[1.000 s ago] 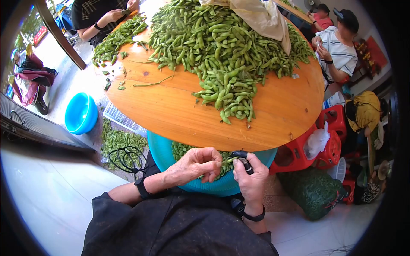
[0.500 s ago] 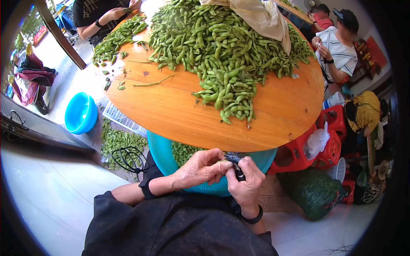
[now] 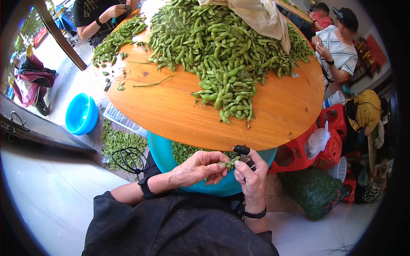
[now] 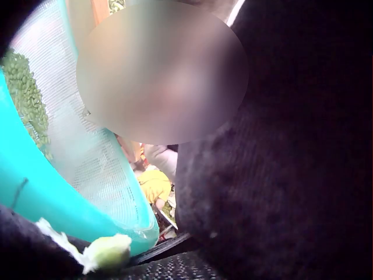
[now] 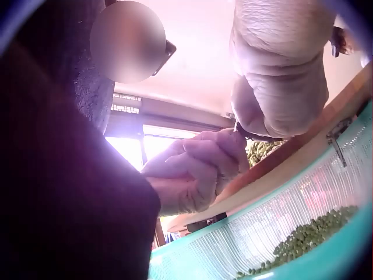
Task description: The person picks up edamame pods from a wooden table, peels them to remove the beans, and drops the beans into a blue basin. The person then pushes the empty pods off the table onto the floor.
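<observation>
Over the teal basket (image 3: pixel 158 155), my left hand (image 3: pixel 200 167) pinches a green soybean pod (image 3: pixel 232 163) between thumb and fingers. Close against it, my right hand (image 3: pixel 252 177) has its thumb at the pod's other side, fingers curled behind. Black wrapping (image 3: pixel 241 149) covers the raised right index fingertip, and a dark banded cover (image 3: pixel 248 163) sits on the finger below it. Shelled green beans (image 3: pixel 181 150) lie in the basket, partly hidden by the hands. Fingertips of both hands meet in the right wrist view, where the pod itself is hidden.
A large heap of soybean pods (image 3: pixel 222 47) covers much of the wooden table (image 3: pixel 171 111). Left stand a blue basin (image 3: pixel 81 114) and pods on the floor (image 3: pixel 121 143). Red stools (image 3: pixel 331 149) and a full green sack (image 3: pixel 311 192) are at right. Other people sit around.
My hands came together, then drew slightly apart; the right index finger has lifted from the pod. More green shows between the fingertips now.
</observation>
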